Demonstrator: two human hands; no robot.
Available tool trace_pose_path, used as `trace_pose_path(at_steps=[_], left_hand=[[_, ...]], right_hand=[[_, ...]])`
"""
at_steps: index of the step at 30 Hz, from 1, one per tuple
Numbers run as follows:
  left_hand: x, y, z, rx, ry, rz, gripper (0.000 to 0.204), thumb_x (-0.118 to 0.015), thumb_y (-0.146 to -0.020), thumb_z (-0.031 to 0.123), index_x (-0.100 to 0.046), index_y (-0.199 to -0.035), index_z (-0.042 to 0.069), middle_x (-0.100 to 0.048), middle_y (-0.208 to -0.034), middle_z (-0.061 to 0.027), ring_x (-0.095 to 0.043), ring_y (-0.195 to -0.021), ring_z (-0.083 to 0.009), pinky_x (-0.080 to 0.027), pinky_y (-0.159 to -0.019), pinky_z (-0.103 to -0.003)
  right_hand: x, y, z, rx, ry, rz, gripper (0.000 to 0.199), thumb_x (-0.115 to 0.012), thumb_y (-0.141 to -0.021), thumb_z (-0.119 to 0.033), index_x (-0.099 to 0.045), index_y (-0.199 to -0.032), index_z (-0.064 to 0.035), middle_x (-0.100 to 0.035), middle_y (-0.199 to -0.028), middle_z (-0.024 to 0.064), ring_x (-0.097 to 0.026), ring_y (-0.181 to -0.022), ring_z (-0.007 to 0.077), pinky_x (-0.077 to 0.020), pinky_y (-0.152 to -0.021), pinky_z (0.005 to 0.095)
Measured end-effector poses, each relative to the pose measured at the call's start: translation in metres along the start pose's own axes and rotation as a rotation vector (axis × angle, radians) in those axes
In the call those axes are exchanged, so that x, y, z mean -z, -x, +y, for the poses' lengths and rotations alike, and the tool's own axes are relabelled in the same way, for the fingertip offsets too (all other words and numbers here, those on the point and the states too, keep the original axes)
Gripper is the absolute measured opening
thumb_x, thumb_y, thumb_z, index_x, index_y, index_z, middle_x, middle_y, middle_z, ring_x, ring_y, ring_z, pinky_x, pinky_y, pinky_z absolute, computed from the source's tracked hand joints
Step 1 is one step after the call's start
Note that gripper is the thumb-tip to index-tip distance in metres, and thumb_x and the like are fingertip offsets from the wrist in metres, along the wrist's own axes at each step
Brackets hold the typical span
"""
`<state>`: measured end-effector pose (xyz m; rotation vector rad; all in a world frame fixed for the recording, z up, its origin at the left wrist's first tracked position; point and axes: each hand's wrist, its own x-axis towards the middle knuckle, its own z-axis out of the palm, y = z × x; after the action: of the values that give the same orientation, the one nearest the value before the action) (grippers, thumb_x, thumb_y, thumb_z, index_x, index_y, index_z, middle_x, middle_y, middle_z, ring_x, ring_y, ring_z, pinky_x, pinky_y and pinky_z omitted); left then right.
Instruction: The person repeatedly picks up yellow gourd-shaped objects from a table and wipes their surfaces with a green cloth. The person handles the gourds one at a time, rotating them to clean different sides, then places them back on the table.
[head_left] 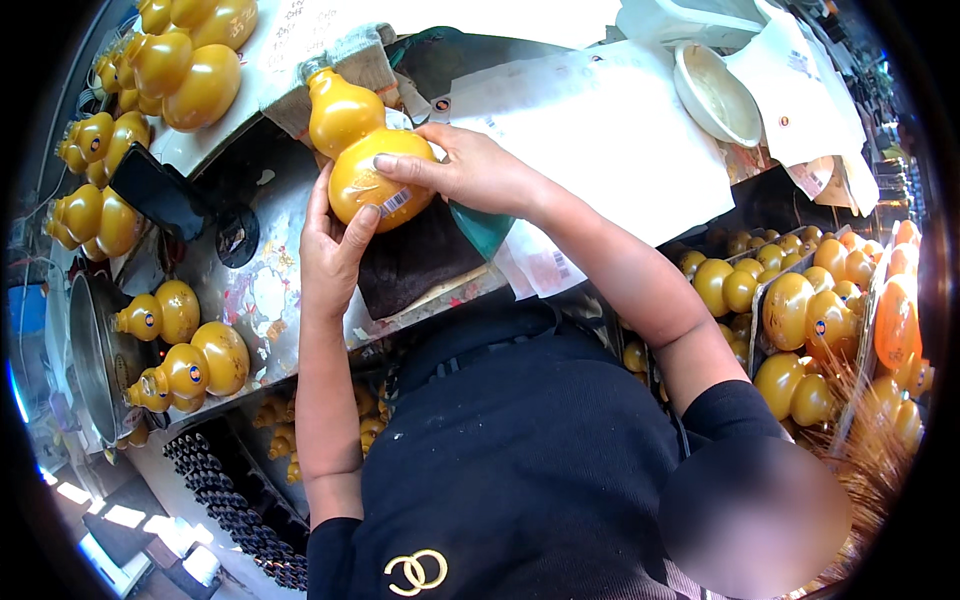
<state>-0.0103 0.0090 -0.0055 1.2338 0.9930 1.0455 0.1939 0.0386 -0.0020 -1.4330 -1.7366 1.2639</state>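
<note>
Both my hands hold a glossy yellow gourd (345,118) with two bulges, tilted over the workbench, its narrow end pointing away and a little left. My left hand (330,245) cups the lower bulge from the left, its thumb beside a small barcode sticker (396,203). From the right, my right hand (475,168) wraps the same bulge with the thumb lying across its top. The fingers under the gourd are hidden. Just behind the narrow end is a cloth-covered block (350,62). Below the gourd lies a dark cloth pad (415,268) at the bench's near edge.
White sheets (610,150) cover the right of the bench, with a white bowl (717,95) on them. A phone on a stand (160,195) is at left. More yellow gourds (205,85) line the left side; others fill boxes (790,310) at right. A metal basin (92,350) stands left.
</note>
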Motion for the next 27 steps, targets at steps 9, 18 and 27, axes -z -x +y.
trace_pose_path(at_steps=[9, 18, 27], left_hand=[[0.001, -0.001, -0.001, -0.021, -0.023, -0.015, 0.074, -0.070, -0.086, 0.028, -0.031, -0.142, -0.002, -0.048, -0.132, -0.0132, -0.049, -0.122, -0.0217, -0.037, -0.104, -0.033], [0.000, 0.000, 0.000, -0.028, -0.051, -0.013, 0.078, -0.068, -0.087, 0.038, -0.030, -0.142, -0.002, -0.047, -0.132, -0.0134, -0.047, -0.123, -0.0209, -0.036, -0.104, -0.032], [0.004, -0.003, -0.004, -0.040, -0.058, -0.019, 0.081, -0.069, -0.085, 0.040, -0.029, -0.142, -0.002, -0.047, -0.132, -0.0136, -0.046, -0.124, -0.0212, -0.035, -0.105, -0.032]], right_hand=[[-0.004, 0.002, 0.003, -0.009, -0.045, 0.028, 0.083, -0.053, -0.082, -0.071, -0.053, -0.122, 0.0024, -0.063, -0.087, 0.0112, -0.062, -0.073, 0.0162, -0.0489, -0.066, 0.0260], [-0.006, 0.019, 0.006, 0.107, -0.136, 0.025, 0.090, -0.065, -0.077, -0.065, -0.043, -0.131, 0.0036, -0.065, -0.092, 0.0160, -0.066, -0.076, 0.0210, -0.0518, -0.069, 0.0298], [-0.006, 0.023, 0.005, 0.014, -0.299, 0.003, 0.082, -0.069, -0.078, -0.059, -0.046, -0.128, 0.0023, -0.063, -0.084, 0.0105, -0.061, -0.066, 0.0131, -0.0495, -0.061, 0.0256]])
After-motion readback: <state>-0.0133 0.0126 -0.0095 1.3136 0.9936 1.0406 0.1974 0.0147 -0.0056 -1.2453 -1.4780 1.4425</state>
